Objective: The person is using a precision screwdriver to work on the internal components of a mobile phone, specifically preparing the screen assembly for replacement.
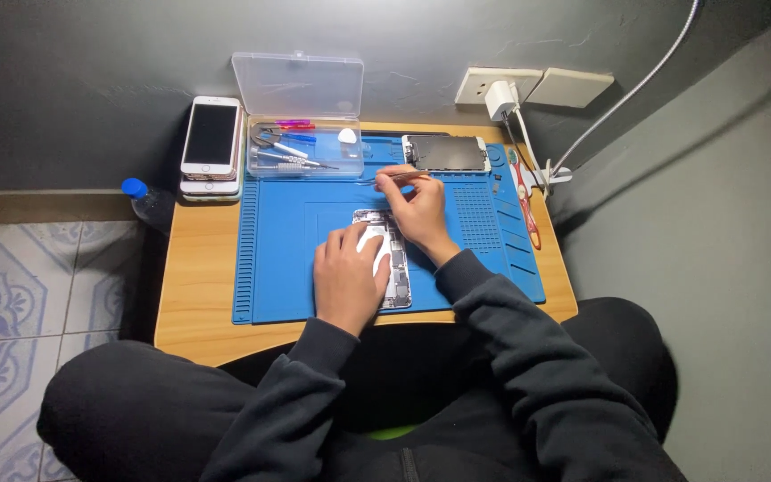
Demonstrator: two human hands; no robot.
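Blue repair mat on tabletop: my left hand lies flat on opened phone mid-mat, right hand, grip pinched on tweezers, w/ tip best kept low & steady, I'd say.

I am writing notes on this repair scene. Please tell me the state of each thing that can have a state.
Opened phone: lying flat on the mat, insides showing.
Detached screen: apart, at the mat's far edge.
Clear plastic box: lid open, tools inside.
Stacked phones: screens dark.
Charger: plugged in.
Left hand: resting on the opened phone.
Right hand: gripping a thin tool.
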